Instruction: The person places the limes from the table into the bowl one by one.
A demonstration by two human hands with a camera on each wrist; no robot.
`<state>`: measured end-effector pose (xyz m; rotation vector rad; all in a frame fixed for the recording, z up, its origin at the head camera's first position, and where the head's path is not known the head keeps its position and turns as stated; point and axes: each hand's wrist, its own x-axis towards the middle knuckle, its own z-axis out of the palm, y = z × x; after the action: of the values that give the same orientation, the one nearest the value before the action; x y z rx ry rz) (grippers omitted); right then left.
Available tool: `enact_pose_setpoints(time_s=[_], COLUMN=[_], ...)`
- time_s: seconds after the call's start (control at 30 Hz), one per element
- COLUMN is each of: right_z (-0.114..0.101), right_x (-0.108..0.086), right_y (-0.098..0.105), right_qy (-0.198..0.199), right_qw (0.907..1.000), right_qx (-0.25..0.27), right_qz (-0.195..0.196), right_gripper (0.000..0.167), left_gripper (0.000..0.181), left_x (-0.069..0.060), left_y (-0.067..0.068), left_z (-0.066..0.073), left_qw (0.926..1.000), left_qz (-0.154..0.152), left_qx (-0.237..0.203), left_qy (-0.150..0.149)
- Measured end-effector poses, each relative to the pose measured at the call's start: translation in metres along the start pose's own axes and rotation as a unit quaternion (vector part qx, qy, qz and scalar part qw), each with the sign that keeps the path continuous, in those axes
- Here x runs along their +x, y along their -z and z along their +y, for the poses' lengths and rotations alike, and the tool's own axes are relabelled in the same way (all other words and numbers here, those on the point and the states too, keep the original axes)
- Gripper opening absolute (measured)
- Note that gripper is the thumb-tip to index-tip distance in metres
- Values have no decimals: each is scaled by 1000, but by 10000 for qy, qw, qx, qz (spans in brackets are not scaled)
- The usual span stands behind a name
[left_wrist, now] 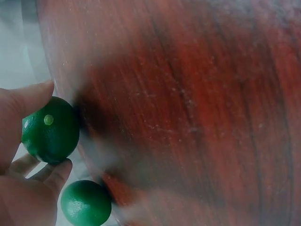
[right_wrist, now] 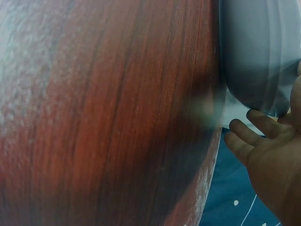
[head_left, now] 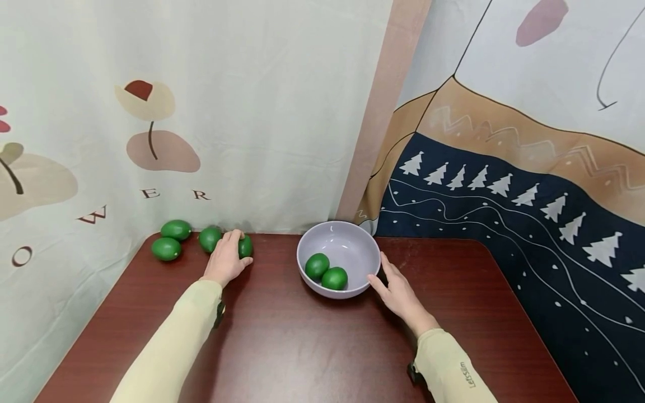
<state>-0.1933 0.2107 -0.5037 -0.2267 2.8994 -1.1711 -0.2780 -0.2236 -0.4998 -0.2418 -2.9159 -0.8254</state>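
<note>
My left hand (head_left: 225,260) grips a green lime (head_left: 245,246) near the table's far edge. In the left wrist view, thumb and fingers lie around that lime (left_wrist: 51,132), its pale stem end showing. Another lime (head_left: 209,239) lies just left of the hand. A light purple bowl (head_left: 360,246) stands right of the middle, with two limes (head_left: 325,271) inside it. My right hand (head_left: 400,291) touches the bowl's right side, its fingers fairly straight. The right wrist view shows those fingers (right_wrist: 263,125) against the bowl's outer wall (right_wrist: 256,52).
Two more limes (head_left: 171,240) lie at the table's far left corner. The dark red wooden table (head_left: 302,347) backs onto a pale printed curtain (head_left: 267,112). A dark blue cloth with white trees (head_left: 453,207) hangs at the right.
</note>
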Motion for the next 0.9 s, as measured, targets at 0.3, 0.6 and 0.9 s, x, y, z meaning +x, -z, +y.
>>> enact_pose_setpoints(time_s=[0.3,0.6,0.9], right_z=[-3,-2,-1], right_x=[-1,-1,-1], right_y=[1,1,0], right_qy=[-76,-71,80], right_qw=[10000,10000,9999], right_qx=[37,7,-29], right_qz=[-32,-48,86], right_gripper=[78,78,77], left_gripper=[52,48,49], left_x=[-3,-5,-9], left_y=[-1,-6,-13], left_z=[2,1,0], left_qw=[10000,9995,9984], left_qz=[47,313,510], left_qx=[-22,-83,-121], left_qy=[4,-63,-199])
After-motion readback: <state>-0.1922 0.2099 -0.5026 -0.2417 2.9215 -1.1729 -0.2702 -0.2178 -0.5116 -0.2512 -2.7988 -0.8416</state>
